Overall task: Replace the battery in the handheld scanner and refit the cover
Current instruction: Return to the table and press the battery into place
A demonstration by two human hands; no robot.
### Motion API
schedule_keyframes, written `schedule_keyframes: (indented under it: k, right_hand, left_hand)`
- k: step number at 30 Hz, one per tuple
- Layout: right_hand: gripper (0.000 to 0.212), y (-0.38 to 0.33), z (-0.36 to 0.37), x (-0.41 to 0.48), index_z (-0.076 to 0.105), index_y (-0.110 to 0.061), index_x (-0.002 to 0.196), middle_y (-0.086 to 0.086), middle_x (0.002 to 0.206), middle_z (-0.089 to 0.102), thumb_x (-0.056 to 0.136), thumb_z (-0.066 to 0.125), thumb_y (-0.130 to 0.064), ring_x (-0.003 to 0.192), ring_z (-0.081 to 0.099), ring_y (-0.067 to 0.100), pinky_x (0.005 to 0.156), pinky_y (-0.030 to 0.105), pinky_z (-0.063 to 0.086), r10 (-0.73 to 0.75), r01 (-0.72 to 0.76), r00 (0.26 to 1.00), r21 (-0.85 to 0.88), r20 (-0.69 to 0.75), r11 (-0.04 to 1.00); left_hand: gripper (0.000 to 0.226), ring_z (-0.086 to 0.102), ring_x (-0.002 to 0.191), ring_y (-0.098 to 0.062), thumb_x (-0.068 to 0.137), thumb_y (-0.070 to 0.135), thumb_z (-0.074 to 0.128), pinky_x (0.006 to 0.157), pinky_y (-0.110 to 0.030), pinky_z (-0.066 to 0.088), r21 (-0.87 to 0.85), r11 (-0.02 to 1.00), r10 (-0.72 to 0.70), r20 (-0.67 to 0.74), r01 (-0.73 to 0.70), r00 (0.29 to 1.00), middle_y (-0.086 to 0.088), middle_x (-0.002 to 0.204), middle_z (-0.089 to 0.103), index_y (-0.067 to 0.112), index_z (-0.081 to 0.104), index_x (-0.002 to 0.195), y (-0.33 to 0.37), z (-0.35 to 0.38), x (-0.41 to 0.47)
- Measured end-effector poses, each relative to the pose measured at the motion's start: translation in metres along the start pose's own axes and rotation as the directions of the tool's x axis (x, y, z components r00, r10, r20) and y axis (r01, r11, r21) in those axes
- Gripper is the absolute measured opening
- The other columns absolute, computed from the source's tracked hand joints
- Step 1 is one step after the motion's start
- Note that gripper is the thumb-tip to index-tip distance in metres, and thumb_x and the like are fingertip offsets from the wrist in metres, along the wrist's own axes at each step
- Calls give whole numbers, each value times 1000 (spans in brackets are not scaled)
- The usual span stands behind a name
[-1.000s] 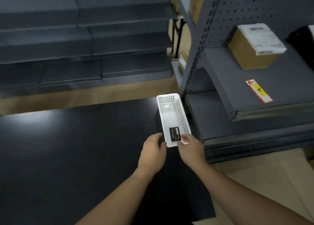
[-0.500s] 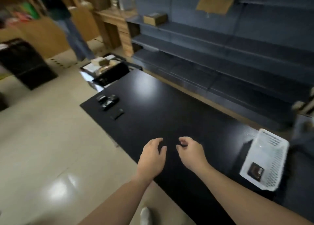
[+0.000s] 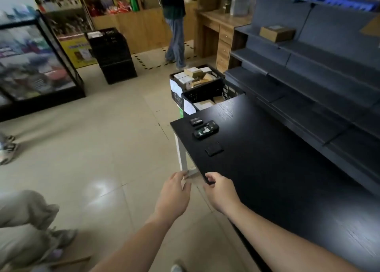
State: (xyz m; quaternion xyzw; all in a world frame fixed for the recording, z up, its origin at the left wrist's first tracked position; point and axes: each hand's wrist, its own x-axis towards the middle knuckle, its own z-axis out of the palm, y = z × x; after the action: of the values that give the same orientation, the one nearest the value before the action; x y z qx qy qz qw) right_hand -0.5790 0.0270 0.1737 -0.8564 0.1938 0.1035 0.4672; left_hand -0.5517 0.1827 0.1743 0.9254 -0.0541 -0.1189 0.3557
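Note:
The handheld scanner (image 3: 206, 130) lies back-up near the far left corner of the black table (image 3: 277, 158), its battery bay exposed. A black battery (image 3: 196, 121) rests just beyond it. The flat black cover (image 3: 214, 148) lies on the nearer side of the scanner. My left hand (image 3: 173, 195) hovers over the floor beside the table edge, fingers loosely curled and holding nothing. My right hand (image 3: 221, 191) is at the table's left edge, also holding nothing, well short of the cover.
Black crates (image 3: 205, 90) with boxes stand past the table's far end. Grey shelving (image 3: 308, 76) runs along the right. A person (image 3: 174, 25) stands at the back, and another person's legs (image 3: 26, 226) are at the lower left. A black stacked crate (image 3: 112, 55) sits on the floor.
My view has swung left from the white basket with a battery to the table's far end, bringing the scanner, battery and cover closer. Both hands stay held out with nothing in them.

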Motion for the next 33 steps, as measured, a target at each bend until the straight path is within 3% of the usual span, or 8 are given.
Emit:
schedule_keyframes:
  k: [3, 8, 13, 17, 21, 23, 30, 33]
  right_hand:
    - [39, -35, 25, 37, 59, -22, 130, -2, 122, 65, 91, 57, -26, 99, 64, 13, 85, 33, 56, 15, -14, 1000, 24, -18, 1000]
    - [43, -69, 53, 96, 55, -21, 136, -1, 133, 61, 93, 56, -23, 117, 60, 15, 92, 28, 51, 63, -64, 998, 27, 20, 998]
    - [34, -96, 70, 183, 63, -25, 121, -2, 103, 71, 88, 57, -25, 92, 66, 15, 80, 34, 56, 80, -80, 996, -2, 27, 997]
    - [43, -123, 83, 268, 59, -22, 129, 0, 113, 69, 87, 56, -26, 103, 64, 18, 87, 33, 53, 67, -66, 996, -20, 63, 998]
    - [39, -148, 90, 347, 60, -25, 125, -8, 101, 67, 87, 55, -31, 89, 60, 14, 85, 32, 54, 68, -63, 991, -47, 114, 997]
    - [39, -161, 89, 380, 60, -23, 127, -3, 116, 68, 89, 56, -28, 103, 63, 16, 89, 27, 50, 64, -56, 991, -69, 118, 996]
    - [37, -167, 56, 450, 61, -16, 126, 5, 119, 68, 90, 58, -24, 108, 63, 21, 94, 31, 49, 180, -180, 984, -8, -12, 984]
    - [41, -151, 35, 458, 56, -20, 134, 1, 126, 65, 93, 58, -24, 116, 60, 15, 92, 21, 44, 295, -284, 948, 100, -119, 953]
  left_hand:
    - [39, 49, 125, -21, 97, 28, 50, 106, -31, 37, 17, 1000, -13, 17, 12, 1000, -1, 139, 52, 17, 51, 134, -22, -32, 50]
    - [40, 44, 130, -19, 98, 27, 47, 109, -30, 33, 13, 1000, -9, 54, 8, 999, 0, 142, 48, 16, 48, 137, -40, -69, 122]
    - [40, 44, 130, -17, 98, 27, 47, 108, -28, 33, 21, 1000, -17, 64, 15, 998, 1, 142, 48, 17, 48, 137, -59, -89, 200]
    - [39, 41, 131, -16, 99, 26, 47, 107, -25, 30, 49, 998, -35, 57, 33, 998, 1, 142, 48, 18, 48, 137, -70, -106, 281]
    - [40, 40, 132, -15, 99, 28, 46, 109, -26, 31, 99, 994, -51, 76, 43, 996, 2, 143, 46, 18, 47, 138, -70, -127, 360]
    - [39, 41, 131, -16, 99, 27, 46, 109, -26, 31, 112, 993, -38, 89, 28, 995, 1, 142, 47, 17, 47, 138, -65, -134, 396]
    - [40, 40, 133, -19, 99, 24, 47, 107, -22, 24, 193, 973, 72, 264, -126, 962, -2, 143, 48, 16, 48, 138, -30, -116, 506]
    - [40, 38, 134, -19, 100, 27, 44, 110, -26, 26, 206, 950, 139, 398, -236, 907, -1, 146, 45, 18, 45, 140, -6, -89, 543]
